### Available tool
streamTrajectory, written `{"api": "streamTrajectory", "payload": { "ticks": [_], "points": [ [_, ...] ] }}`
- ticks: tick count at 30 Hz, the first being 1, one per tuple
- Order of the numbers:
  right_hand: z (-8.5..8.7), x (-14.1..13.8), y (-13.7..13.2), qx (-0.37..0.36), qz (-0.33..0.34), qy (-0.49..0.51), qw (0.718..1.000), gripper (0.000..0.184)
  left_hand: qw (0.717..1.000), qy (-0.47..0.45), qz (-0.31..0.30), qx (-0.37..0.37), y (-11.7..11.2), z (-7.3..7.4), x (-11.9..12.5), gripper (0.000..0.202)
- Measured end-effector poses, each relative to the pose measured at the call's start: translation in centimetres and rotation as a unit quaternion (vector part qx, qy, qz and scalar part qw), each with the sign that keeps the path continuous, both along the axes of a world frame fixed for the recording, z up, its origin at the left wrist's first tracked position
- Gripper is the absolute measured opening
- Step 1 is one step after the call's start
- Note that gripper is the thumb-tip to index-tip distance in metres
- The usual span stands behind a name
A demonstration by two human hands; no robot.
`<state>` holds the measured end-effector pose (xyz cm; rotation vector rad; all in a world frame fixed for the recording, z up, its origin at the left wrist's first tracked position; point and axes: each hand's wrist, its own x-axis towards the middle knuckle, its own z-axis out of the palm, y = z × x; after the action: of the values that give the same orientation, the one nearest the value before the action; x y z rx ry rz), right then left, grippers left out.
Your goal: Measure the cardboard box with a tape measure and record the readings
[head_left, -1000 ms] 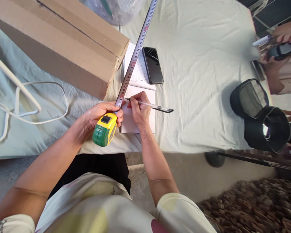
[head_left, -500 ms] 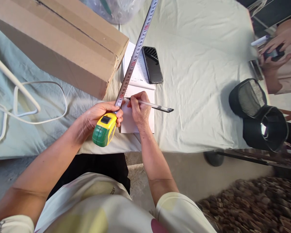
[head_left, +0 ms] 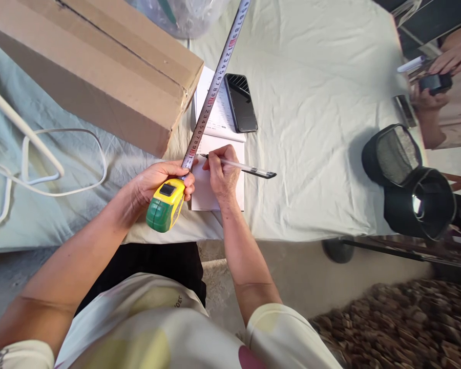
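My left hand [head_left: 169,179] is closed around the blade end of a yellow and green tape measure [head_left: 164,207], the thumb lying on the metal strip. The pulled-out blade [head_left: 211,97] slants up and away across the notebook and leaves the view at the top. In my right hand [head_left: 223,170] a pen [head_left: 253,169] with a clear barrel is pinched, its tip at the page of an open notebook [head_left: 215,197]. Small writing shows near the tip, partly hidden by the blade. A black smartphone [head_left: 241,102] lies over the notebook's upper page.
A cardboard box [head_left: 111,77] stands at the left, close to the notebook. White cable [head_left: 100,148] loops on the cloth-covered table [head_left: 311,102]. A plastic bag [head_left: 188,15] sits at the back, two black containers [head_left: 418,202] at the right edge. Another person's hands [head_left: 432,97] hold a small dark device.
My right hand and the pen have shifted very slightly to the right. The other person's upper hand has moved up on the dark device. My left hand stays in place.
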<state>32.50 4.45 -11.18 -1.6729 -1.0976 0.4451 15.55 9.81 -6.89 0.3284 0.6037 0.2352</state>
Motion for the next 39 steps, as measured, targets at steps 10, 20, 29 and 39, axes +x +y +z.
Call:
{"api": "streamTrajectory", "payload": {
  "ticks": [10,20,29,39],
  "points": [
    [-0.02,0.02,-0.05,0.0,0.017,0.005,1.0,0.015,1.0,0.003,0.001,0.001,0.0,0.02,0.08,0.016],
    [0.08,0.05,-0.03,0.012,-0.029,0.007,0.999,0.014,1.0,0.0,-0.002,0.01,0.02,-0.04,0.04,0.016],
    [0.04,-0.08,0.1,0.001,-0.022,-0.009,1.0,0.015,1.0,-0.003,0.0,0.011,0.03,-0.29,0.06,0.016],
    [-0.05,0.05,-0.13,-0.005,-0.011,-0.003,1.0,0.017,1.0,0.002,-0.001,0.011,0.01,-0.03,0.02,0.015]
  ]
}}
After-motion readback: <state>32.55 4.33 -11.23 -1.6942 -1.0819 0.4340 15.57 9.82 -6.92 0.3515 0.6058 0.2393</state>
